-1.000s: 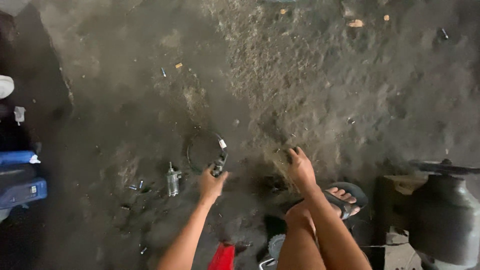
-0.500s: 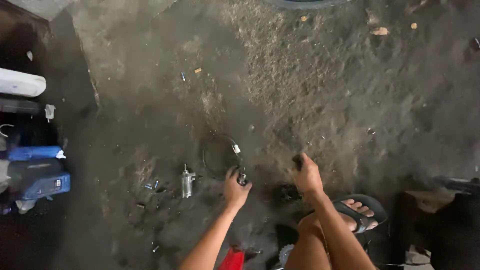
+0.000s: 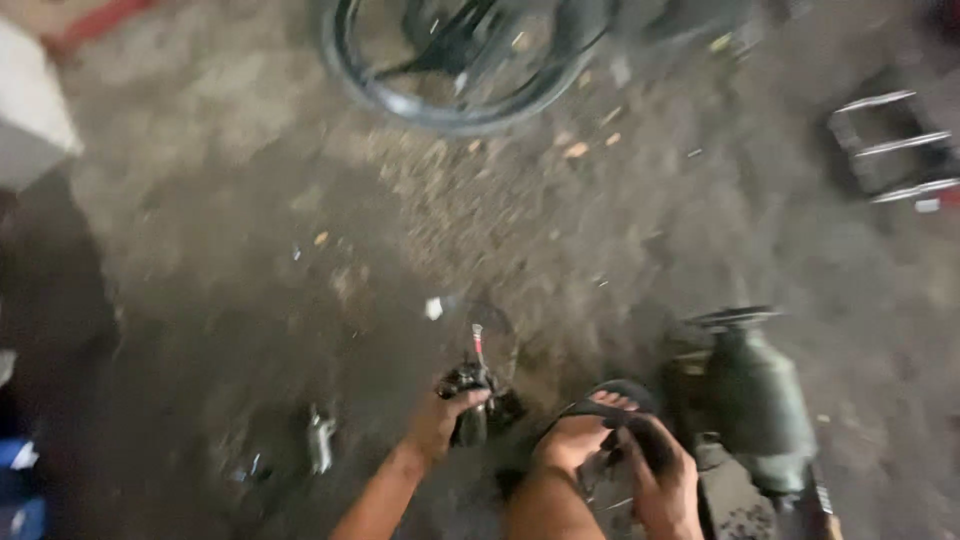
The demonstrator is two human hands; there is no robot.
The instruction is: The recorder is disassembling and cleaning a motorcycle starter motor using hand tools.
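Observation:
My left hand [image 3: 440,420] is closed around a small black part [image 3: 470,400] just above the dirty floor. A thin looped cable with a red-tipped end [image 3: 478,342] trails from the part. My right hand [image 3: 662,482] sits low at the bottom right, its greasy fingers curled beside my foot in a black sandal [image 3: 600,415]. Blur hides whether it holds anything. A small metal cylinder [image 3: 320,442] lies on the floor left of my left hand.
A dark metal canister-shaped part [image 3: 755,400] stands right of my foot. A wheel with a black tyre [image 3: 450,70] lies at the top. A metal rack [image 3: 890,140] sits top right, a white object [image 3: 30,110] top left, and blue items [image 3: 18,490] bottom left.
The view has swung up and to the right, bringing the wheel in. My left hand has closed on the black part. My right hand has drawn back beside my sandalled foot.

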